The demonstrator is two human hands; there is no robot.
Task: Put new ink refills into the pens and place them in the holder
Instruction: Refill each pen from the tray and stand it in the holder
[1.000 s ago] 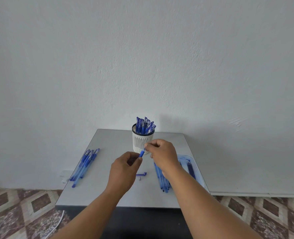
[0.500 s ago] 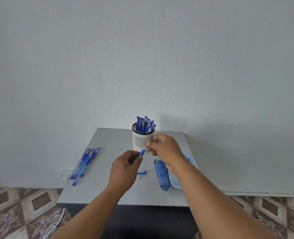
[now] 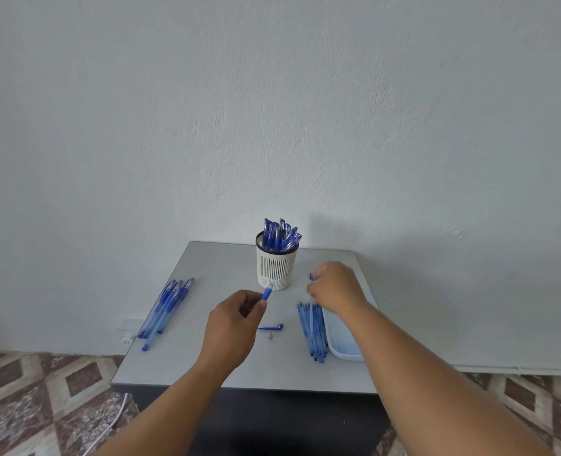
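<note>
Head view: left hand pinched a blue pen barrel between thumb and fingertips, raised above the grey table, its end in front of the white holder (already stocked with blue pens); right hand hovered with fingers curled over the top of the refills beside the tray, a blue bit at its fingertips, grip not discernible; loose pens lay at left; cap and small metal tip lay between the hands.
</note>
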